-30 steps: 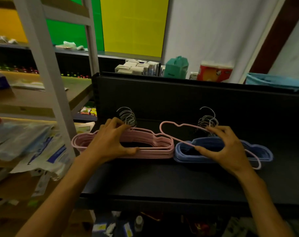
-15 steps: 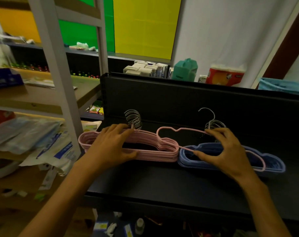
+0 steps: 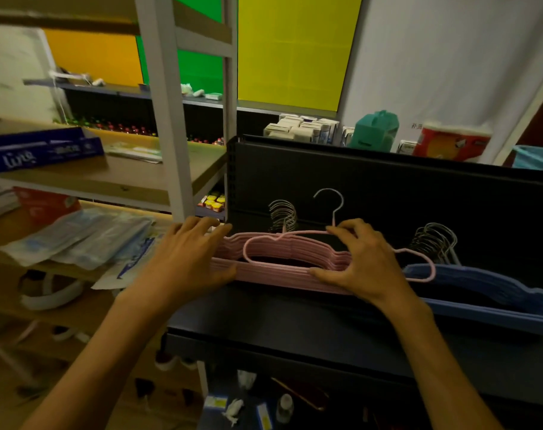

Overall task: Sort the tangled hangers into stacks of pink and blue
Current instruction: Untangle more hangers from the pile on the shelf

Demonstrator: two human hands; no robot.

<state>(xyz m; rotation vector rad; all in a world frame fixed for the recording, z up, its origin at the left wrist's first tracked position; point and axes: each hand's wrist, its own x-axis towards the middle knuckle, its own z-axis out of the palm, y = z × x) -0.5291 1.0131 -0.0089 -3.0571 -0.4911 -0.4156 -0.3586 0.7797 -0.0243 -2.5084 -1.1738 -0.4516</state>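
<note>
A stack of pink hangers (image 3: 282, 274) lies on the black shelf (image 3: 295, 324), with a stack of blue hangers (image 3: 487, 293) to its right. My right hand (image 3: 361, 262) holds a single pink hanger (image 3: 264, 242) by its top bar, over the pink stack; its wire hook (image 3: 332, 203) stands up behind my fingers and its right end reaches over the blue stack. My left hand (image 3: 186, 259) rests on the left end of the pink stack, fingers fairly straight, thumb at the front edge. Metal hooks of both stacks point to the back panel.
The black back panel (image 3: 388, 193) rises right behind the stacks. A white shelving post (image 3: 164, 119) and wooden shelves with plastic packets (image 3: 78, 237) stand at the left. Boxes, a teal bag (image 3: 375, 131) and a red pack sit beyond the panel.
My right hand has carried the single pink hanger leftward from above the blue stack to above the pink stack. My left hand stayed at the pink stack's left end. The camera moved closer.
</note>
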